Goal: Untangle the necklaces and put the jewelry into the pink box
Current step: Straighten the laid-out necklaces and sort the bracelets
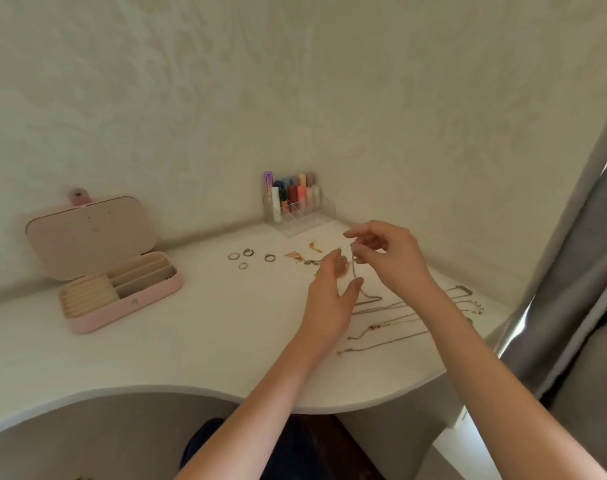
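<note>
Right hand (388, 252) pinches a thin chain (355, 278) lifted off the surface (191, 327). Left hand (331, 292) relaxed beside it, holding nothing. Pink box (122, 289) lid up.

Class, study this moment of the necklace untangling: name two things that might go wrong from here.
1. The right hand pinches a thin chain that trails into the other necklaces; lifting it may tighten the tangle.
2. The rings lie loose on the table; a sweeping left hand might scatter them.
</note>
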`<state>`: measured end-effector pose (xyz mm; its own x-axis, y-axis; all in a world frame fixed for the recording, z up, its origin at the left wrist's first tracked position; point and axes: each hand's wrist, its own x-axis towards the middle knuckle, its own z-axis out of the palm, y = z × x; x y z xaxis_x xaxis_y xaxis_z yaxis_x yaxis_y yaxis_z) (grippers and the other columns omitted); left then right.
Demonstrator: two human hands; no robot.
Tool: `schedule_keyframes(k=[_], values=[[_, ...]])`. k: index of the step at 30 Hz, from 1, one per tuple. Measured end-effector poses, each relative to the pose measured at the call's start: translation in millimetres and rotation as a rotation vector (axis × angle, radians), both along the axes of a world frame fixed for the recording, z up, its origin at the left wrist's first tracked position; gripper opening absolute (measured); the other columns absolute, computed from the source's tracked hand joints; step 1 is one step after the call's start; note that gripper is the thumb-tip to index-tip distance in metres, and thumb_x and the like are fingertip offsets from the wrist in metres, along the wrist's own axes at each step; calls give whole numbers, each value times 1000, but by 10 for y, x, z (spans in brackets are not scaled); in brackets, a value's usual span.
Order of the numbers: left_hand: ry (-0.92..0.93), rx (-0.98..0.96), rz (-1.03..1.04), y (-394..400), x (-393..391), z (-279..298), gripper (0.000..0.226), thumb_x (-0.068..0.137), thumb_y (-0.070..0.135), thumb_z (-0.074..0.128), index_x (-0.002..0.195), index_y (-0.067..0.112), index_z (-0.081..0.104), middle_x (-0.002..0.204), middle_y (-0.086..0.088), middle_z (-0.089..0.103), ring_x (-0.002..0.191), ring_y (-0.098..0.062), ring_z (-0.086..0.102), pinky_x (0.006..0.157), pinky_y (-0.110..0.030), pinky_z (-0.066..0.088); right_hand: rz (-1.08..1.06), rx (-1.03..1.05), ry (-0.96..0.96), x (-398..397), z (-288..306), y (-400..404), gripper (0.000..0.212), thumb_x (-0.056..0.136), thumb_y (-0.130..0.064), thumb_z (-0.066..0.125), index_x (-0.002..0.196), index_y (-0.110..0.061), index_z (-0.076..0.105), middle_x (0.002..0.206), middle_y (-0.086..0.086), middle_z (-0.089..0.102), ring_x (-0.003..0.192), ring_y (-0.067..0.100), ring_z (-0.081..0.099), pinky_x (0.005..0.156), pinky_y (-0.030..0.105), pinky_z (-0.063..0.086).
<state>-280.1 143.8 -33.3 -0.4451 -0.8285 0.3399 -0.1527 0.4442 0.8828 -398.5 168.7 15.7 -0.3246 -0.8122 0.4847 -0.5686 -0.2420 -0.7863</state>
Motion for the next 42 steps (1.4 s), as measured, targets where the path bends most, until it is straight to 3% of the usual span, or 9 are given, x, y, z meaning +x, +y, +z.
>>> schedule_keyframes(k=[3, 6, 12, 18, 21, 24, 31, 38, 42], values=[[109, 112, 12, -137, 198, 87, 21, 92, 14, 58, 111, 21, 54, 98, 1, 67, 81, -5, 66, 73, -19, 49, 92, -62, -148, 185, 140, -84, 23, 82, 6, 63, 93, -13, 71, 73, 3, 66, 67, 13, 63, 70, 21, 54], [114, 57, 120, -250, 556, 100, 15, 91, 6, 57, 93, 20, 61, 84, 1, 65, 61, -5, 64, 66, -18, 52, 91, -104, -149, 301, 217, -193, 21, 85, 4, 61, 92, -14, 70, 74, -1, 65, 67, 9, 63, 66, 15, 51], [-58, -48, 323, -477, 1485, 90, 21, 84, 0, 64, 80, 20, 65, 76, 7, 64, 62, -4, 58, 59, -11, 44, 262, -47, -291, 715, 240, -556, 24, 91, 3, 54, 88, -16, 68, 85, 6, 63, 71, 10, 66, 71, 21, 57], [-280, -86, 389, -596, 2140, 41, 25, 84, 4, 64, 76, 28, 64, 70, 10, 62, 61, -4, 56, 64, -20, 47, 438, -62, -500, 1510, 404, -1069, 27, 93, 6, 48, 84, -12, 65, 88, 3, 60, 68, 10, 66, 67, 23, 58], [-256, -26, 447, -688, 2396, 85, 24, 87, 8, 64, 76, 30, 65, 67, 7, 65, 62, -11, 63, 65, -29, 53, 445, -70, -533, 1784, 543, -1272, 24, 94, 3, 49, 84, -11, 66, 88, 3, 58, 67, 11, 64, 62, 28, 59], [-129, -28, 537, -806, 2580, 234, 28, 87, 1, 62, 73, 25, 65, 64, 1, 66, 56, -10, 64, 54, -26, 55, 425, -87, -504, 1967, 661, -1447, 21, 94, 1, 50, 88, -11, 66, 86, 0, 58, 67, 11, 63, 57, 29, 59], [124, -4, 609, -1142, 2720, 725, 14, 86, -2, 61, 82, 9, 69, 62, -6, 67, 53, -11, 64, 51, -22, 55, 538, -175, -515, 2302, 772, -1700, 21, 91, 4, 53, 81, -9, 65, 83, 2, 60, 63, 15, 64, 67, 27, 59], [87, 25, 580, -1301, 2693, 731, 16, 86, -2, 61, 78, 9, 68, 56, 1, 67, 54, -7, 65, 53, -18, 54, 622, -136, -451, 2441, 715, -1887, 18, 91, 5, 55, 83, -8, 65, 80, -1, 60, 62, 11, 63, 67, 25, 59], [26, 19, 641, -1380, 2735, 599, 12, 85, 0, 64, 80, 10, 70, 65, -6, 68, 57, -10, 66, 59, -22, 57, 637, -96, -410, 2449, 657, -1937, 21, 91, 6, 54, 81, -9, 65, 84, 4, 58, 63, 14, 62, 66, 23, 58]])
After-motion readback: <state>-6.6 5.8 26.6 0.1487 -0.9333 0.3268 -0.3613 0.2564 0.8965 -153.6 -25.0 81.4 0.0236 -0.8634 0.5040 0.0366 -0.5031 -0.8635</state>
